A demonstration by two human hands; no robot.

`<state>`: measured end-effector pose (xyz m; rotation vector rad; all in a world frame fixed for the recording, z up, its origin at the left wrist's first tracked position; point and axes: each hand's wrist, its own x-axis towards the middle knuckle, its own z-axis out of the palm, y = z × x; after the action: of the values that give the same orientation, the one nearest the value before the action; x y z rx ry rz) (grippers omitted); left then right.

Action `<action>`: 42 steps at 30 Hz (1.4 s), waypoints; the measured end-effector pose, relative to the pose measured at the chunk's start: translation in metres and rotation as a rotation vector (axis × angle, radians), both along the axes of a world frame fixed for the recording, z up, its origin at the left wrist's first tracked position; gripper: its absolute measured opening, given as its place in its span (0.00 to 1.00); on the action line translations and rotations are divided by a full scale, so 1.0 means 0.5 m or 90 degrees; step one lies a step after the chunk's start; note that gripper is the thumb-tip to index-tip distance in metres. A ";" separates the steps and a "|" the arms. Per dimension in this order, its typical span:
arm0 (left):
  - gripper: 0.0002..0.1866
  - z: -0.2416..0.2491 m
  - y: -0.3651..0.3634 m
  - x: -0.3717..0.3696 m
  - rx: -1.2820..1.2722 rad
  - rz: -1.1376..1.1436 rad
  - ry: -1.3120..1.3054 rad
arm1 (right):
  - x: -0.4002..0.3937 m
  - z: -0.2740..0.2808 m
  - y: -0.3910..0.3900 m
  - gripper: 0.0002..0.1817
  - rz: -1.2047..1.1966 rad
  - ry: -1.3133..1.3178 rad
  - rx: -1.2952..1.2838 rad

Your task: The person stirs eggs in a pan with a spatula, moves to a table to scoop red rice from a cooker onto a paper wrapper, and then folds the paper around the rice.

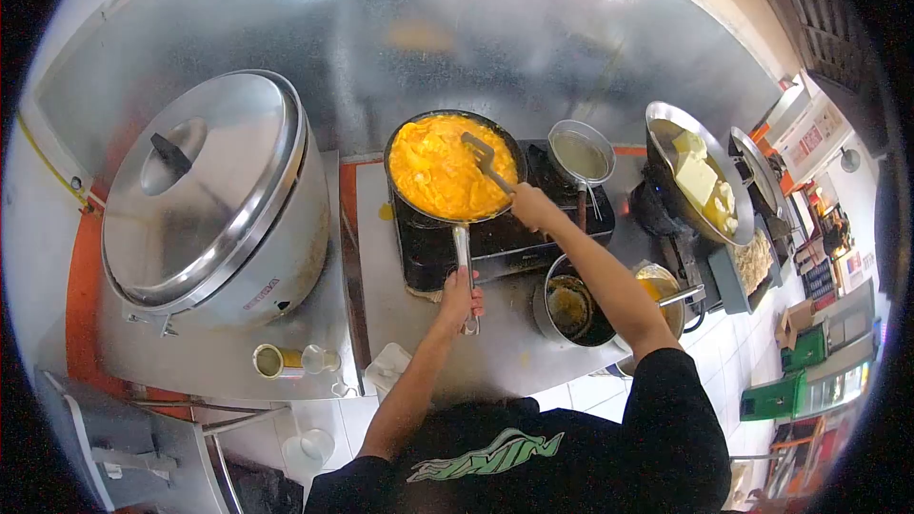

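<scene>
The left hand [460, 295] is closed around the metal handle of the frying pan [507, 138], which stretches forward from the fist and sits on a black stove [533, 257]. The right hand [533, 207], ahead of the left and to its right, is wrapped around a dark spatula [487, 160], whose slotted head points forward and left from the fingers, over the right part of the pan. Yellow-orange food [433, 167] (soft and lumpy, rather like scrambled egg) covers most of the pan floor, just left of the right hand.

Just beyond the right hand, to its right, is a small round strainer or pan [553, 145]; its exact kind is hard to tell. Farther right of that hand a wide wok [660, 116] holds pale yellow chunks [698, 178] in liquid. Nearer the body than the right hand, under the forearm, a dark-bottomed pot [545, 297] stands on the metal counter [505, 362]. Well to the left of the left hand is a big lidded cooker [205, 200], with an open tin [276, 362] on the near side of it.
</scene>
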<state>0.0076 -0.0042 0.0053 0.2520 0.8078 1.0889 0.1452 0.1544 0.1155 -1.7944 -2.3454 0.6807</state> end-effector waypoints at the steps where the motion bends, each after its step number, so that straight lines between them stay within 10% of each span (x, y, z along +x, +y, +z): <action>1: 0.19 0.001 -0.001 0.001 -0.002 -0.001 0.004 | 0.017 -0.018 0.023 0.16 0.025 -0.014 0.033; 5: 0.20 -0.008 0.000 0.004 -0.003 -0.001 -0.010 | -0.011 -0.073 0.006 0.14 0.087 0.000 0.149; 6: 0.20 -0.005 0.003 0.005 0.003 0.005 0.000 | -0.031 -0.035 -0.007 0.28 -0.072 0.025 -0.088; 9: 0.20 0.001 -0.002 0.005 0.005 0.009 0.021 | -0.018 0.008 -0.007 0.22 -0.039 0.001 -0.080; 13: 0.19 0.005 0.005 0.006 0.014 0.016 0.026 | -0.033 -0.056 -0.017 0.15 0.092 0.008 0.169; 15: 0.18 0.002 -0.003 0.003 0.010 0.011 0.020 | -0.010 -0.009 -0.012 0.16 -0.065 0.020 -0.092; 23: 0.19 -0.009 -0.002 0.000 -0.006 0.010 -0.019 | 0.036 0.146 -0.049 0.15 0.064 -0.126 0.254; 32: 0.19 0.016 -0.007 -0.011 -0.022 0.004 0.002 | 0.084 0.247 -0.006 0.15 0.378 -0.188 0.286; 42: 0.18 -0.006 -0.005 -0.019 -0.021 -0.027 -0.022 | -0.036 0.119 0.004 0.15 0.386 -0.286 0.190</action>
<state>-0.0020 -0.0066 0.0024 0.2206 0.7859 1.0367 0.1271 0.1565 0.1752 -1.1963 -3.1163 -0.0633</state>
